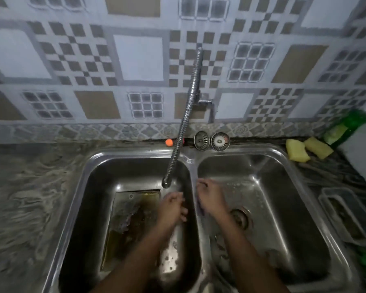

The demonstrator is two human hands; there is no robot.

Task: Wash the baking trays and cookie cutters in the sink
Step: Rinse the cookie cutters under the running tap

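Left hand (173, 208) is held low over the left basin, just under the tap (184, 123) mouth; fingers loosely bent, nothing seen in them. Right hand (211, 197) is held at the divider between the basins, fingers curled downward. A thin dark strip is seen at its inner edge; whether it is gripped cannot be told, blurred. Running water cannot be made out.

Tray (131, 218) is laid flat on the floor of the left basin, just left of the left hand. Brown residue is spread across its middle, so it is judged not yet washed. Only one tray is seen there. No cookie cutters can be found in either basin. Sink (300, 172) right basin holds only droplets and an open drain.

Progress is judged early: tray placed in the sink, scrubbing and rinsing left, cutters not yet brought in. Neither sponge is in hand.

Two strainers (201, 140) are propped on the back rim behind the divider, with an orange ball (169, 142) just to their left. Two yellow sponges (297, 150) are laid on the counter right of the sink, beside a green bottle (351, 125). A clear container (344, 214) is set on the counter right of the sink.

Writing: none readable. A pale label is seen on the bottle, too blurred for a brand to be read. Nothing is marked on tray, tap or sink.
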